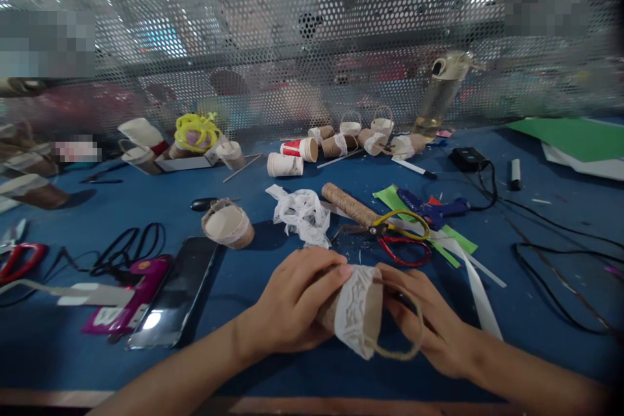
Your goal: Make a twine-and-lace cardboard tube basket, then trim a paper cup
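Observation:
A small paper-cup basket (359, 312) lies on its side in front of me, its rim facing right. Brown twine covers its body, white lace circles the top, and a twine handle (420, 331) loops out to the right. My left hand (297, 296) is closed around the twine-wrapped body, thumb on the lace. Fingers of my right hand (431, 318) are curled at the rim, where the handle meets the cup; their tips are partly hidden. Beyond my hands lie crumpled white lace (302, 211), a roll of twine (351, 205) and red-and-yellow scissors (400, 234).
A blue glue gun (433, 208) with a black cord lies right of the scissors. Another cup basket (228, 223), a phone (178, 292) and a magenta power strip (129, 292) are on the left. Finished baskets (375, 140) and a bottle (441, 97) stand near the mesh screen (273, 52).

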`<state>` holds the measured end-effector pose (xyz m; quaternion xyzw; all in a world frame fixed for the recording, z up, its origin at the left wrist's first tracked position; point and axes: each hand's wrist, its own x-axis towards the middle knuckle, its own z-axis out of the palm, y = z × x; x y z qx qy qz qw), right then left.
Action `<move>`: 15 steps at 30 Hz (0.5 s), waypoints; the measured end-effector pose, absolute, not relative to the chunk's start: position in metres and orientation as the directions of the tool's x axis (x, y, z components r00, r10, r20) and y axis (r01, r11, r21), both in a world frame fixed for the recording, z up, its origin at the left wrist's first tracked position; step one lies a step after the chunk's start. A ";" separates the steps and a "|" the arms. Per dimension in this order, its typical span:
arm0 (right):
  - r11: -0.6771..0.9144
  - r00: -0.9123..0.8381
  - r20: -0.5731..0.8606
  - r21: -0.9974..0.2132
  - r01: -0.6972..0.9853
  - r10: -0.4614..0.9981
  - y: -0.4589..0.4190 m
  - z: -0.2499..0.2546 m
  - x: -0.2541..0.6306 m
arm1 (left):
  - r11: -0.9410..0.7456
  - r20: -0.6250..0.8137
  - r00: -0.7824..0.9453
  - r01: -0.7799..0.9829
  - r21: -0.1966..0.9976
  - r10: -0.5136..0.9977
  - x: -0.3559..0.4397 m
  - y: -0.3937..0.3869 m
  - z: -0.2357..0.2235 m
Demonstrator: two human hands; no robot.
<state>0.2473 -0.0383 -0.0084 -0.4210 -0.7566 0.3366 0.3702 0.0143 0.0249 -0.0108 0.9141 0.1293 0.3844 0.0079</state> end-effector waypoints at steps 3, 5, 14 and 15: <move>0.419 -0.302 0.308 -0.791 0.446 0.902 -0.040 -0.009 0.246 | -0.961 0.710 0.655 0.251 0.118 0.258 0.015 0.026 -0.011; 0.391 -0.277 0.289 -0.795 0.464 0.916 -0.040 -0.011 0.245 | -0.960 0.713 0.653 0.261 0.105 0.256 0.015 0.026 -0.011; 0.078 -0.127 0.051 -0.973 0.217 0.991 -0.044 -0.030 0.241 | -0.951 0.693 0.689 0.309 -0.017 0.211 0.014 0.023 -0.011; 0.019 -0.082 0.005 -0.985 0.171 0.997 -0.046 -0.034 0.241 | -0.950 0.694 0.692 0.309 -0.037 0.198 0.014 0.022 -0.009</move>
